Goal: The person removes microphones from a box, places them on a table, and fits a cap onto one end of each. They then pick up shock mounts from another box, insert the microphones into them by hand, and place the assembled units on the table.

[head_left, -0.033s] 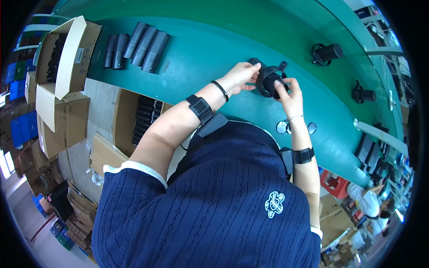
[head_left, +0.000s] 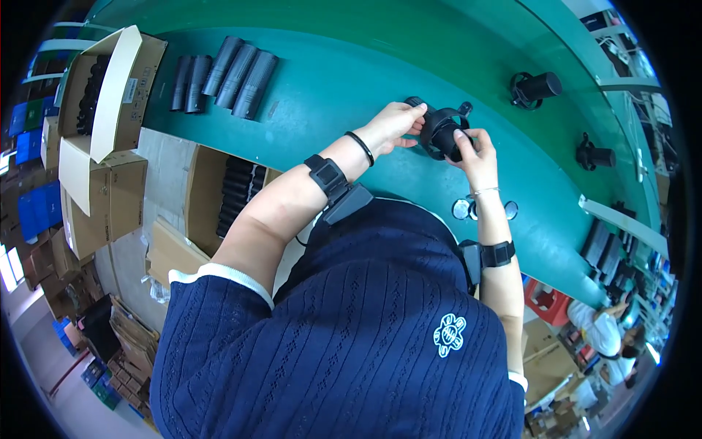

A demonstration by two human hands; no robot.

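Over the green workbench, both of my hands hold a black ring-shaped mount (head_left: 433, 126) with a short black cylinder (head_left: 444, 139) seated inside its ring. My left hand (head_left: 397, 124) grips the mount's left side, where a black knobbed end (head_left: 414, 101) shows beyond the fingers. Closed around the cylinder's near right end is my right hand (head_left: 475, 155), its thumb on top. A small black clamp part (head_left: 465, 109) sticks out at the mount's far right. Small round discs (head_left: 460, 209) with pale faces lie on the bench by my right wrist.
Several black tubes (head_left: 253, 84) lie at the bench's far left. Similar mounts with cylinders, one farther (head_left: 537, 88) and one nearer (head_left: 598, 156), stand at right. Open cardboard boxes (head_left: 110, 95) and a box of black parts (head_left: 238, 192) sit at left. People (head_left: 603, 331) work at lower right.
My right hand and the cylinder have shifted slightly, the cylinder's end now angled a little differently within the ring. My left hand keeps its place.
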